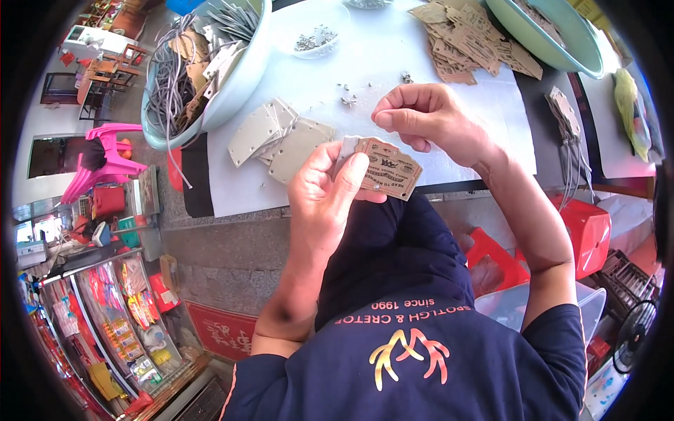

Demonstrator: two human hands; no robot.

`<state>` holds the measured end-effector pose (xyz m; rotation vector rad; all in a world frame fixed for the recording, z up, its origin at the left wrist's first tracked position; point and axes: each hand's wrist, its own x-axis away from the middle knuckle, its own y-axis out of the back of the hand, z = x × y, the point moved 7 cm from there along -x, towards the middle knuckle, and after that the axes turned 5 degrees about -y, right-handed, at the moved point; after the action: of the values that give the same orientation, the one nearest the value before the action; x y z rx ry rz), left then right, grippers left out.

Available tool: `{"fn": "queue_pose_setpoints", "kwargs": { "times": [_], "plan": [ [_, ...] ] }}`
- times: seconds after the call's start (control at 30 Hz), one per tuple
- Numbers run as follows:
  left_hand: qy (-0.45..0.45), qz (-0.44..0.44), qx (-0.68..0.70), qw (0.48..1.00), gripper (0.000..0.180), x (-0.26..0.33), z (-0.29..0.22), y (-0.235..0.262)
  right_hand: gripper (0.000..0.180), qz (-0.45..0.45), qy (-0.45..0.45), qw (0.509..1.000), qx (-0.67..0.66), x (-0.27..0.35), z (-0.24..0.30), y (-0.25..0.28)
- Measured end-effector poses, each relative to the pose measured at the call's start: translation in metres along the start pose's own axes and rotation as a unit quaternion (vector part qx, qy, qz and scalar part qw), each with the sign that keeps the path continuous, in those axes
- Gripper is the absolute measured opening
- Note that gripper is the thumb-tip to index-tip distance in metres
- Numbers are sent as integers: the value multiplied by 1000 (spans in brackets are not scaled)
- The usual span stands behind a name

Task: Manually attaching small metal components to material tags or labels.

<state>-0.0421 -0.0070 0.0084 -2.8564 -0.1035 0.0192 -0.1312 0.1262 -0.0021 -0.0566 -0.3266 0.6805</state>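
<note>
My left hand [319, 193] grips a brown printed card tag [397, 168], its thumb on top and its fingers underneath. A pale grey edge shows behind the tag's left side. Just above the tag, my right hand [439, 119] is closed in a pinch, thumb against forefinger; whatever it holds is too small to make out. Under my left hand's far side lie overlapping grey tags [303, 149] with small holes. Small metal fasteners [348, 102] are scattered on the white sheet [239, 193] beyond my hands.
A pale green basin [246, 70] at left holds grey cords and tags. Behind are a clear dish [284, 35] of metal bits and a brown tag pile [467, 42]. Another basin [544, 49] stands far right, near corded tags [564, 112]. A red stool [590, 235] is below.
</note>
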Motion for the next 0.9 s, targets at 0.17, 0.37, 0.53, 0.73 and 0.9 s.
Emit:
{"fn": "queue_pose_setpoints", "kwargs": {
  "times": [0.17,0.37,0.53,0.73,0.9],
  "plan": [
    [-9,36,-17,999,20,-7,-8,-12,19,63,-59,994,-60,3,-6,1],
    [-13,54,-31,998,22,-8,-12,-20,18,110,-79,985,-112,8,-8,-1],
    [-14,70,-50,996,22,-4,-12,-24,18,122,-77,982,-125,10,-7,-2],
    [-29,70,-83,994,20,-3,-13,-27,16,135,-91,979,-122,12,-6,-1],
    [-26,86,-73,993,18,-2,-14,-29,14,181,-85,968,-150,16,-4,-5]
  ]
}}
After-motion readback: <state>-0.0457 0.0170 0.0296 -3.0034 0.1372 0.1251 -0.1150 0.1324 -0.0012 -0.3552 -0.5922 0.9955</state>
